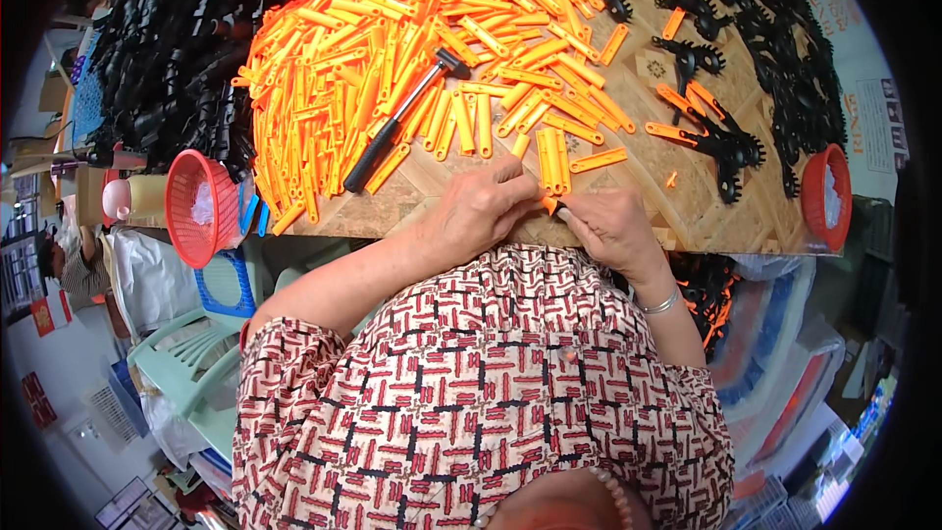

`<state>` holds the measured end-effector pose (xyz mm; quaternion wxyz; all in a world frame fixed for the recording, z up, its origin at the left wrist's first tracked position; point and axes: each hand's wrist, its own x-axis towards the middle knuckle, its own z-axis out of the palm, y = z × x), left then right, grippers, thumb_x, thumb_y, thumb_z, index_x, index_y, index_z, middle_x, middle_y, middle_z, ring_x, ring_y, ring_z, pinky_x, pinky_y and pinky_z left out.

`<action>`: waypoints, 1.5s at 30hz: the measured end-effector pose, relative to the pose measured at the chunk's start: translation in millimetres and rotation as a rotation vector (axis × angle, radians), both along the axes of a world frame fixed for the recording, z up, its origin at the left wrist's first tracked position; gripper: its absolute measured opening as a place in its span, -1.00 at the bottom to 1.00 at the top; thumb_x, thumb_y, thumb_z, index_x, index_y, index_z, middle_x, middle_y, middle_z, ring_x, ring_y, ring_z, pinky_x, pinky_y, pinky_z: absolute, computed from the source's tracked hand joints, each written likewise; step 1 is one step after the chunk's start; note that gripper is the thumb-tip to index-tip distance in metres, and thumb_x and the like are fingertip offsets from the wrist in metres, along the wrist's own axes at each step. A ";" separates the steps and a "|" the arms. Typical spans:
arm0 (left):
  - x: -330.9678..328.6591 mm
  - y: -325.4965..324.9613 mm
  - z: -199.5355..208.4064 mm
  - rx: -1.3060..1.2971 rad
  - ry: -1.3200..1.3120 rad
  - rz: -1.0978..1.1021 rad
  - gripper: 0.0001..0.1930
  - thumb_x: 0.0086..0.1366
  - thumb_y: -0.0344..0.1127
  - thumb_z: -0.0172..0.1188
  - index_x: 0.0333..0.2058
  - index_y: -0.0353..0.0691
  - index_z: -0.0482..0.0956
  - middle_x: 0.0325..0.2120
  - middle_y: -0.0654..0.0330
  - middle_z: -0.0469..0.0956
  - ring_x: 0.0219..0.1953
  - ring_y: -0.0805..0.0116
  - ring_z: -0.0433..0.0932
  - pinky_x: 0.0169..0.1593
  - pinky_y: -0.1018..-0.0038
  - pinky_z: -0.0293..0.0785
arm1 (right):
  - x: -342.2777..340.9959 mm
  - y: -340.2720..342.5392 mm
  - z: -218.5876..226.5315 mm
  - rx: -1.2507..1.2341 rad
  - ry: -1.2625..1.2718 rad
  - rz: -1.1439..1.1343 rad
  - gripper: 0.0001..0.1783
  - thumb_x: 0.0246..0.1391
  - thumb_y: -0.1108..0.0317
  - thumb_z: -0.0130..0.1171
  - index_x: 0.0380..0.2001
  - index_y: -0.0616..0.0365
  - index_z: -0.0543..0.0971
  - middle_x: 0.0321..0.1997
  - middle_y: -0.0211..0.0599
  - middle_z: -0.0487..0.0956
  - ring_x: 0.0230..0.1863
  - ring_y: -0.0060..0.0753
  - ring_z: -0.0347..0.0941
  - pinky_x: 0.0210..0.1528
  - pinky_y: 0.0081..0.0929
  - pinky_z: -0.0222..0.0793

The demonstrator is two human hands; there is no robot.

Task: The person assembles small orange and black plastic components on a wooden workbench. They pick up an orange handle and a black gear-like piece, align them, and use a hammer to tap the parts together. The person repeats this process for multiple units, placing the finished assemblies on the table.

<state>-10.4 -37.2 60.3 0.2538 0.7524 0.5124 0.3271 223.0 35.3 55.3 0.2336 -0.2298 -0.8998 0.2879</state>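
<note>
Down at the near edge of the tabletop (687,206), the left hand (478,211) and right hand (613,226) met, fingers curled around a small orange piece (550,204) (mostly hidden between the fingertips, its shape unclear). Just beyond lay a heap of orange plastic strips (392,49) with a black-handled hammer (402,118) on top; black toothed parts (775,49) ran off toward the dark rim.
</note>
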 end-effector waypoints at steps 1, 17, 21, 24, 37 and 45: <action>-1.7 -2.2 -1.0 -0.005 -0.048 0.001 -0.82 0.28 -0.32 0.35 -0.18 -0.22 0.66 -0.38 0.08 0.47 -0.33 0.05 0.58 -0.26 0.27 0.51 | -1.2 0.5 1.4 -0.019 0.017 -0.006 -0.83 0.08 0.42 0.30 -0.23 0.19 0.71 -0.45 -0.10 0.66 -0.50 -0.07 0.59 -0.44 -0.22 0.45; -26.6 110.2 4.2 0.404 0.673 0.269 -0.54 0.27 0.09 0.30 0.11 0.15 0.59 0.14 0.17 0.45 0.21 0.04 0.35 0.11 -0.02 0.34 | 49.7 16.7 -30.6 0.314 0.190 -0.691 -0.75 0.15 0.55 0.26 -0.09 0.33 0.67 -0.35 -0.06 0.65 -0.40 -0.09 0.54 -0.32 -0.28 0.39; -38.1 159.7 -4.3 0.207 0.706 0.328 -0.47 0.30 0.27 0.17 0.18 0.27 0.56 0.19 0.21 0.44 0.26 -0.01 0.32 0.15 -0.09 0.29 | 39.6 11.9 -21.9 0.505 0.137 -0.672 -0.70 0.16 0.60 0.19 -0.02 0.34 0.64 -0.34 -0.07 0.64 -0.41 -0.06 0.53 -0.31 -0.25 0.38; -55.7 199.4 5.1 0.176 0.738 0.360 -0.46 0.33 0.32 0.09 0.21 0.33 0.54 0.17 0.24 0.44 0.27 -0.01 0.32 0.15 -0.11 0.28 | 37.1 8.1 -16.3 0.510 0.126 -0.673 -0.68 0.17 0.61 0.17 0.00 0.34 0.62 -0.33 -0.09 0.63 -0.41 -0.08 0.53 -0.31 -0.24 0.37; -83.5 233.7 39.7 0.110 0.636 0.338 -0.18 0.26 0.54 0.00 0.36 0.24 0.38 0.43 0.05 0.22 0.45 -0.20 0.15 0.38 -0.30 0.07 | 30.6 -9.7 -14.2 0.513 0.204 -0.723 -0.74 0.23 0.57 0.20 -0.01 0.40 0.61 -0.43 -0.07 0.57 -0.49 -0.06 0.44 -0.37 -0.21 0.32; -44.5 107.0 41.4 0.328 0.522 0.166 -0.48 0.27 0.03 0.33 0.17 0.04 0.56 0.21 0.09 0.42 0.39 -0.12 0.20 0.39 -0.09 0.13 | 40.0 -7.4 -17.9 0.473 0.176 -0.730 -0.72 0.22 0.58 0.16 0.00 0.40 0.60 -0.41 -0.10 0.57 -0.50 -0.06 0.42 -0.35 -0.17 0.33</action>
